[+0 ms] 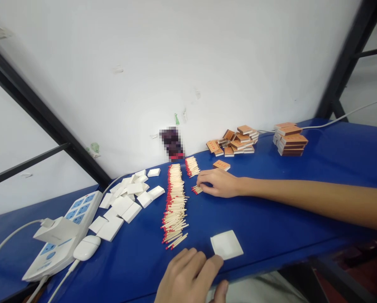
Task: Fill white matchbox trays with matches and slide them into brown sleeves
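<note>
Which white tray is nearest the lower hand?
The lone tray beside the left hand; the other trays are heaped beyond the row of matches, near the power strip.

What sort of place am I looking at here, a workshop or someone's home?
Probably a small hand-packing bench for matches, not a home. A long row of loose matches lies on the blue table, with white empty trays to one side and stacked orange matchboxes behind.
</note>
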Motion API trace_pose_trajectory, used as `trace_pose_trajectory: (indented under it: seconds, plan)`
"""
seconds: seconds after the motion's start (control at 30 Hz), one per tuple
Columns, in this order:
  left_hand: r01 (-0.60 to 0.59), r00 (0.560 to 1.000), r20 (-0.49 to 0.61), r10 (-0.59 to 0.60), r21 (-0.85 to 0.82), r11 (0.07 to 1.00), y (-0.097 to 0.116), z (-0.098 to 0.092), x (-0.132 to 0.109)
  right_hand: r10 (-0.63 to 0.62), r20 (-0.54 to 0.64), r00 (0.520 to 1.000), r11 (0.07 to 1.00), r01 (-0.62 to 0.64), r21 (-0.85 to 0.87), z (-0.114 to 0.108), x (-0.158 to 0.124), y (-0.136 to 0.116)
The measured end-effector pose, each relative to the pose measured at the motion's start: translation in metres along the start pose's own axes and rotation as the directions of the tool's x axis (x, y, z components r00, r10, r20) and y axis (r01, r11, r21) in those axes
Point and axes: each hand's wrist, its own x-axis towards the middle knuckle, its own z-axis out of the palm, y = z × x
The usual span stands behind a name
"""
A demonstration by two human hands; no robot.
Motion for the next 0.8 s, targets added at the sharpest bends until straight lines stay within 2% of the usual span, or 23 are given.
trace_pose_trajectory:
  seconds: [0.6, 0.8]
  plan:
    - [-0.001, 1.000, 0.007, 0.001, -0.008, 1.000, -0.0003, 0.0002, -0.0001, -0.010, -0.004, 1.000, 1.000, 0.010, -0.012, 0.0020, 0.0001, 0.0017]
    - [0.000, 1.000, 0.023, 0.000, -0.009, 1.000, -0.0002, 0.0004, -0.0005, 0.026, -0.010, 1.000, 0.999, -0.026, -0.026, 0.0014, 0.0000, 0.0007]
